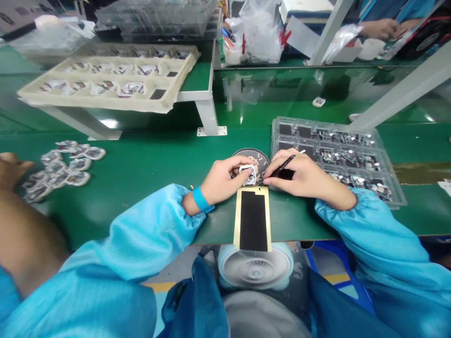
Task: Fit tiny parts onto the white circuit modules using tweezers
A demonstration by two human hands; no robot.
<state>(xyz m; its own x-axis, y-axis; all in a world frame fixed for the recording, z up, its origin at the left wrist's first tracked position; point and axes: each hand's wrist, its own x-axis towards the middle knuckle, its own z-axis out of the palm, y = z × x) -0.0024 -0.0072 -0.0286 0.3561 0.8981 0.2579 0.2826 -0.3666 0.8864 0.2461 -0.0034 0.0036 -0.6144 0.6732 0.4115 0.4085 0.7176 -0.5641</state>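
Head view: over a green bench (151, 164), the left hand (223, 182) pinches a small white part (248, 174) between thumb and fingers, holding it above a round dish (249, 151) of tiny pieces. The right hand (305, 176) grips a slim dark tool (283, 164) like a pen, its lower end close to the white part; whether the two touch is too small to tell. Both hands cover portions of the dish, and the right one also hides the near left corner of a clear compartment tray (329, 126) filled with dark pads and small assemblies. On the near side of the dish, a yellow-backed sheet bearing a black panel (253, 220) reaches past the bench edge, above a round fan (255, 267). A metal leg (207, 115) stands beyond the dish on the left, under a raised shelf with a beige tray (176, 89). A slanted white beam (408, 89) crosses behind the clear tray, near a loose white piece (319, 102). Far left, a cluster of similar pieces (56, 169) lies beside a co-worker's hand (12, 169); another person's hands (384, 29) show at the upper right.
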